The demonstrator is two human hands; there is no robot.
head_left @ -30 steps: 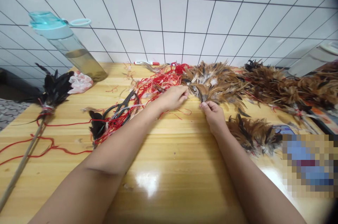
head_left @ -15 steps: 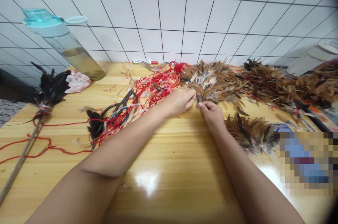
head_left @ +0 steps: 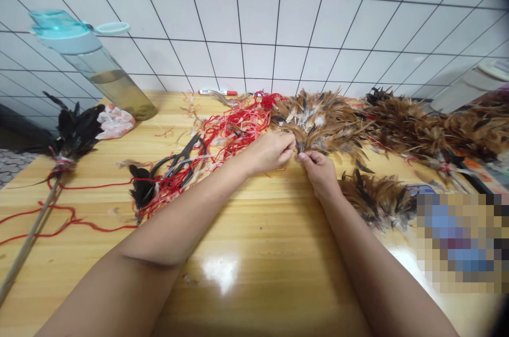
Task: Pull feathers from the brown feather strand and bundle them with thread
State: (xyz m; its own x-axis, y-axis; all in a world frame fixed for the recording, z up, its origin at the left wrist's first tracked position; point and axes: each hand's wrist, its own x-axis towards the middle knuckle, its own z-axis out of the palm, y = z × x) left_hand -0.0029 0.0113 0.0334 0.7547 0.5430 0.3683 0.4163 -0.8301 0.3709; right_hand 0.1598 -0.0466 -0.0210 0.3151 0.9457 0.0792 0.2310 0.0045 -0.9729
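My right hand [head_left: 321,171] pinches the base of a brown feather [head_left: 301,141] between thumb and forefinger, just at the near edge of a pile of brown feathers [head_left: 338,114]. Close beside it, my left hand [head_left: 272,152] is closed with the fingers curled; what it grips, if anything, is hidden. Left of that hand lies a tangle of red string [head_left: 234,127]. Dark-handled scissors [head_left: 185,157] rest in the tangle's near end, next to a small black feather bunch [head_left: 142,188].
A wooden stick [head_left: 29,244] with black feathers [head_left: 77,125] tied on lies at left, red string trailing from it. Behind stand a water bottle [head_left: 115,80] and crumpled tissue [head_left: 115,121]. More brown feather bunches [head_left: 377,196] lie at right. A tiled wall [head_left: 254,19] bounds the table.
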